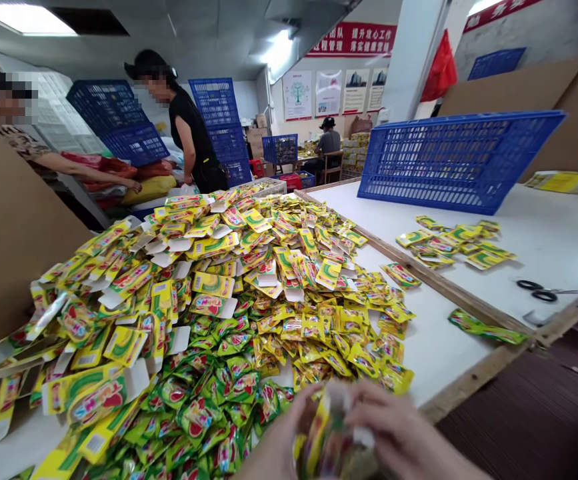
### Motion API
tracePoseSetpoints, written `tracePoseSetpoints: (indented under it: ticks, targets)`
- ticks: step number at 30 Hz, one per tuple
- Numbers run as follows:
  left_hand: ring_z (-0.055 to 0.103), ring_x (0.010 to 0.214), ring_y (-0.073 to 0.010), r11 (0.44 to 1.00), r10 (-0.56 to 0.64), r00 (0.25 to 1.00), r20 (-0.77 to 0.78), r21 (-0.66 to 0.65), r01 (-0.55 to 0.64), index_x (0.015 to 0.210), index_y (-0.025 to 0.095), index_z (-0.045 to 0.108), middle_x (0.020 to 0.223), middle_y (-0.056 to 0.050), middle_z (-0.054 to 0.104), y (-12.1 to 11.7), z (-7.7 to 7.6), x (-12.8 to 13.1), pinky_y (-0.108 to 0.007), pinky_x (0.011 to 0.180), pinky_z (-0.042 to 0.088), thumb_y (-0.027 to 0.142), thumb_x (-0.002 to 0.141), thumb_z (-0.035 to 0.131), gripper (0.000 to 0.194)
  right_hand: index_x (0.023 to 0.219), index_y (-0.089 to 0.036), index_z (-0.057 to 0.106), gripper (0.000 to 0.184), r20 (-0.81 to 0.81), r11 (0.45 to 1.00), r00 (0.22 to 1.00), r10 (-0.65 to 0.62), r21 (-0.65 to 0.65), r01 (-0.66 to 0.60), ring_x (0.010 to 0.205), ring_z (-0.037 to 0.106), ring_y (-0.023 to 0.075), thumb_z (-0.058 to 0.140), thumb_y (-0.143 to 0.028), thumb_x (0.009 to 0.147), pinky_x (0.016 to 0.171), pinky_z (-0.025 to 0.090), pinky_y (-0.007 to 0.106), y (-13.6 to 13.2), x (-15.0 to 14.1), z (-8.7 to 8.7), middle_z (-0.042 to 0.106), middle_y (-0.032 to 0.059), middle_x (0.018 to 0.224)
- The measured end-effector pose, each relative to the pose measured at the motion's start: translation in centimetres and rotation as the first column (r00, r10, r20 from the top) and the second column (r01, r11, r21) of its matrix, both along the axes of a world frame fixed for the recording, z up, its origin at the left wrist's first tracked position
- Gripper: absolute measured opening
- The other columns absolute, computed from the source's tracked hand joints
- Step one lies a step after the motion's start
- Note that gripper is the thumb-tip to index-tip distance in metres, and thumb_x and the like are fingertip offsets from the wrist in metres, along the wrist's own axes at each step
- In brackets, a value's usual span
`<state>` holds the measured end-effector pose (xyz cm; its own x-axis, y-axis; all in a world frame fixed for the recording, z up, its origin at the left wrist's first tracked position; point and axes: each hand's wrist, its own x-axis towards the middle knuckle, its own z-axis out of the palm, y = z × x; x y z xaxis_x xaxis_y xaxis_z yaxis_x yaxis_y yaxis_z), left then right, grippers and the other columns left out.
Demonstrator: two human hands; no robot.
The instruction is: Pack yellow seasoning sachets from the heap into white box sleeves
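At the bottom edge, blurred by motion, my left hand [279, 437] is wrapped round a small yellow candy box [319, 433] with a white flap standing up. My right hand [393, 423] closes on the flap end from the other side; whether a packet is also in its fingers is hidden by blur. Just beyond my hands lies a heap of yellow candy packets [329, 327]. To its left spread green candy packets [209, 407] with a watermelon print. Behind and left of both rises a pile of small yellow boxes [123, 347], many with white flaps open.
A wooden strip [403, 257] divides the white tabletop [449, 360]. Past it stand a tilted blue crate [449, 160], several yellow packets [459, 243] and black-handled scissors [543, 293]. A green strip of packets [486, 327] crosses the strip. Cardboard [13, 247] borders the left. People work beyond.
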<state>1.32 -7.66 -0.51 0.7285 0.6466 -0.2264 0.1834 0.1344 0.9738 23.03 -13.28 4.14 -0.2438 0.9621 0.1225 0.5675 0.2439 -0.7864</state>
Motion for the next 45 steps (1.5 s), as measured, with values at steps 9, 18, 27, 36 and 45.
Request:
tracePoseSetpoints:
  ticks: [9,18,27,36,45]
  targets:
    - [0.057,0.093,-0.0285,0.627,0.530,0.431,-0.730,0.680,0.380,0.102,0.011,0.059,0.102,-0.017,0.059,4.4,-2.7,-4.1,-0.037,0.075,0.047,0.027,0.081,0.037,0.034,0.114,-0.019,0.054,0.038,0.550,0.913,0.734,-0.399,0.315,0.260,0.110,0.050,0.0286,0.050,-0.026,0.077,0.090,0.044,0.045,3.6,6.8,-2.2,0.055,0.0132,0.118]
    - [0.064,0.079,-0.0227,0.852,0.486,0.794,-0.365,0.401,-0.337,0.096,0.021,0.052,0.083,-0.005,0.067,5.1,-1.8,-6.1,-0.035,0.073,0.050,0.037,0.083,0.041,0.023,0.092,-0.023,0.063,0.020,-0.082,0.864,0.871,-0.485,0.108,0.492,0.082,0.059,0.0238,0.049,-0.020,0.079,0.070,0.050,0.040,2.7,-1.0,-7.3,0.062,0.0082,0.085]
    - [0.061,0.102,-0.0246,0.718,0.673,0.735,0.086,-0.315,-0.620,0.122,0.020,0.042,0.118,-0.011,0.061,0.8,-2.9,-0.1,-0.035,0.086,0.051,0.050,0.071,0.060,0.063,0.068,-0.024,0.038,0.035,-0.785,0.840,0.298,-0.543,-0.512,0.180,0.034,0.045,0.0062,0.066,-0.045,0.069,0.035,0.036,0.016,3.9,-10.0,-6.1,0.055,-0.0093,0.048]
    - [0.063,0.081,-0.0193,0.827,0.556,0.815,0.160,-0.200,-0.525,0.090,0.019,0.054,0.081,-0.005,0.068,2.0,-1.5,1.2,-0.027,0.070,0.049,0.039,0.076,0.061,0.026,0.087,-0.021,0.049,0.025,-0.542,0.872,0.683,-0.489,-0.334,0.359,0.061,0.056,0.0112,0.065,-0.033,0.072,0.053,0.048,0.022,2.9,-7.2,-6.4,0.059,-0.0008,0.076]
    - [0.053,0.091,-0.0167,0.662,0.281,0.956,-0.082,0.738,-0.131,0.110,0.021,0.051,0.098,-0.006,0.054,6.4,-1.5,3.1,-0.028,0.081,0.045,0.031,0.087,0.043,0.027,0.096,-0.020,0.061,0.030,-0.667,0.874,0.566,-0.484,-0.342,0.344,0.066,0.066,0.0201,0.061,-0.042,0.075,0.051,0.054,0.029,2.5,-2.7,-6.7,0.069,0.0057,0.081]
